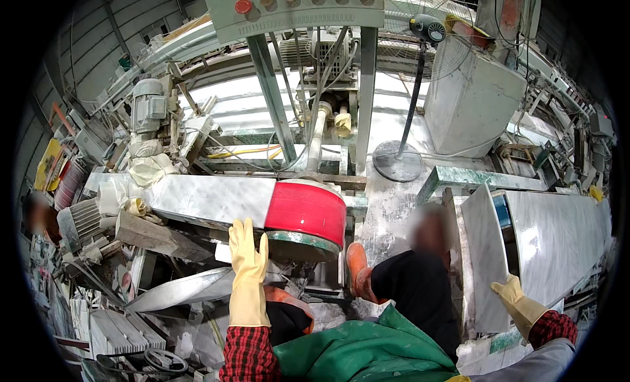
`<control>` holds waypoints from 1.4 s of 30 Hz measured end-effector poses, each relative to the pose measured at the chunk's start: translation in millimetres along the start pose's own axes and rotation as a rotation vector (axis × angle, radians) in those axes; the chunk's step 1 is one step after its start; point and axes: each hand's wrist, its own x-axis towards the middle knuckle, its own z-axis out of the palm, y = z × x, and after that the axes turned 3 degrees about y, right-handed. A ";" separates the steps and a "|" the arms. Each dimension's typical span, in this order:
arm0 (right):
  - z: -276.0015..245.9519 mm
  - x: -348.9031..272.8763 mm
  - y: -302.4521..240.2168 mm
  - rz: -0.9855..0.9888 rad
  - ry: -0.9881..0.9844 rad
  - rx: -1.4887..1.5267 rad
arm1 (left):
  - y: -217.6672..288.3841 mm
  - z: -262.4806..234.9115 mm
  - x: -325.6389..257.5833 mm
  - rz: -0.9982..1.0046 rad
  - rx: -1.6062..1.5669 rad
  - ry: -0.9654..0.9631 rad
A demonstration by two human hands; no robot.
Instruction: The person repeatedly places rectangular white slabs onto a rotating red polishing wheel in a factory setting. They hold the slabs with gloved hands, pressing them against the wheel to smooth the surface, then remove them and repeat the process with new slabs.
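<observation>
Stone-cutting machinery fills the workshop, wet with pale slurry, with a grey control panel [292, 8] of round buttons hanging overhead and a pedestal fan [426, 34] behind it. Left hand [248, 264], in a yellow rubber glove with a red plaid sleeve below it, is raised flat with its fingers [244, 234] straight and close together, holding nothing; just past the fingertips sits the red round guard [306, 212] of the machine, and beside them a long grey marble slab [210, 197]. Right hand [520, 302], gloved likewise, has its fingers resting against the lower edge of an upright white marble slab [485, 251]. Between the hands crouches another person [420, 283] in dark clothes with an orange glove [357, 267].
</observation>
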 end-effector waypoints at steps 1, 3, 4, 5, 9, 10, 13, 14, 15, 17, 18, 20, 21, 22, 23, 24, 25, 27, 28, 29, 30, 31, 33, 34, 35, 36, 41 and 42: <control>-1.0 1.7 2.7 -0.001 0.002 -0.015 | -0.8 1.5 0.1 0.006 0.003 0.007; -2.5 4.8 6.9 -0.009 0.007 -0.039 | -1.6 1.8 -0.8 0.011 -0.015 0.018; -3.2 6.4 9.6 -0.014 0.009 -0.050 | -3.1 2.9 -1.0 0.015 -0.015 0.023; -3.6 8.4 13.6 -0.043 0.016 -0.054 | -5.4 5.1 -1.0 0.018 -0.015 0.027; -1.9 10.7 20.2 -0.076 0.036 -0.024 | -0.7 1.6 0.2 -0.015 -0.023 -0.006; -0.8 9.1 18.9 -0.065 0.040 -0.007 | -0.4 1.3 0.0 -0.019 -0.025 -0.009; 4.8 -2.1 1.6 -0.047 0.041 0.001 | -2.4 2.0 -1.0 0.001 -0.018 0.003; 5.8 -4.6 -2.6 -0.054 0.038 0.002 | -3.5 2.8 -1.1 0.007 -0.022 0.006; 6.4 -6.4 -5.6 -0.061 0.035 0.003 | -0.1 -1.5 -0.3 -0.003 -0.028 -0.009; 7.3 -5.7 -5.4 -0.077 0.022 0.016 | -0.4 -1.5 -0.3 -0.003 -0.033 -0.007; 5.6 -5.5 -5.3 -0.064 0.006 -0.001 | -0.8 -1.2 -0.5 -0.003 -0.036 -0.005; 2.5 -7.0 -8.9 -0.038 -0.028 -0.037 | -1.3 -0.9 -0.8 0.000 -0.038 0.002; 2.7 -6.7 -8.0 -0.047 -0.020 -0.027 | -0.7 -1.6 -0.5 -0.005 -0.035 -0.002; 3.3 -6.0 -6.1 -0.056 -0.012 -0.017 | -0.2 -2.6 -0.2 -0.011 -0.032 -0.006; 3.0 -5.5 -3.5 -0.064 -0.003 -0.006 | 0.8 -3.6 -0.2 -0.006 -0.021 -0.012; 2.2 -3.7 -0.6 -0.059 -0.006 -0.009 | 0.0 -2.2 0.3 0.001 -0.019 -0.006; 0.9 -1.1 2.6 -0.055 -0.008 -0.011 | -1.9 0.2 1.0 0.009 -0.017 0.001; 2.8 -3.7 -2.4 -0.042 -0.007 -0.029 | -1.6 0.5 0.7 -0.001 -0.019 0.001; 4.0 -5.0 -5.0 -0.036 0.000 -0.042 | -1.7 0.2 0.7 -0.001 -0.025 0.000; 5.0 -6.8 -7.5 -0.029 0.006 -0.055 | -1.5 0.0 0.8 -0.007 -0.030 -0.004; 6.1 -9.6 -10.7 -0.030 0.004 -0.045 | -1.1 -0.1 0.1 -0.013 -0.036 -0.008; 7.6 -12.3 -14.7 -0.032 0.002 -0.036 | -0.9 -0.3 -1.0 -0.017 -0.045 -0.010; 8.1 -12.5 -17.7 -0.040 0.001 -0.047 | 0.9 -3.2 -0.4 -0.022 -0.060 -0.006; 7.5 -12.0 -17.1 -0.042 0.003 -0.071 | -1.6 -0.9 -0.2 -0.003 -0.034 0.008; 6.6 -11.4 -16.0 -0.044 0.006 -0.097 | -1.9 -0.9 -0.9 0.000 -0.033 0.015; 5.2 -8.7 -10.1 -0.057 0.007 -0.090 | -1.9 -0.7 -1.4 0.002 -0.032 0.022; 2.4 -0.8 5.4 -0.071 0.020 -0.069 | 4.1 -4.5 1.3 -0.008 -0.018 0.010; 6.4 -7.7 -8.0 -0.054 0.018 -0.078 | 2.3 -3.9 0.1 -0.010 -0.019 0.009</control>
